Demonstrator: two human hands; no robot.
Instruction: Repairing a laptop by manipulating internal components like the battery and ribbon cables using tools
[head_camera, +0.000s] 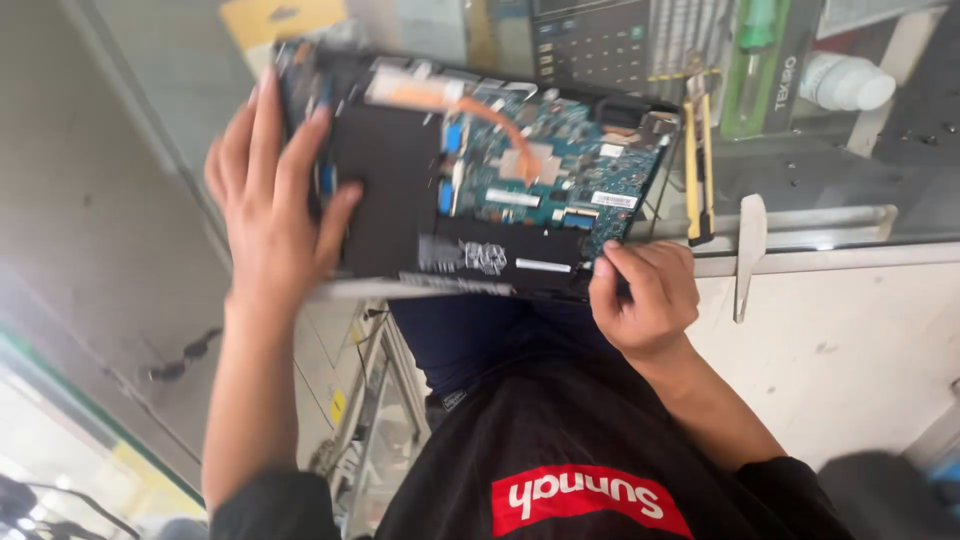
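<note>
While both hands grip it, one opened laptop (470, 170) with its bottom cover off is held over the edge of a glass counter (820, 190), partly above the person's lap. The left hand (270, 200) lies flat on the laptop's left end, its fingers spread apart and pressed against the black casing. The right hand (645, 290) is at the laptop's lower right corner, fingers curled together and pinched on that corner edge. Inside the laptop show one blue-green circuit board (545, 170), one flat black battery panel (385, 190) left of the board, and one orange ribbon cable (490, 115) curving across the board's top. Right of the laptop, one yellow-and-black utility knife (698, 170) rests upright on the counter, and one pale flat prying tool (747, 255) hangs over the counter edge just beyond it. Farther right of the laptop stand one green-handled tool in a package (755, 60) and one white bottle (850, 82). One dark calculator (590, 45) sits behind the laptop.
</note>
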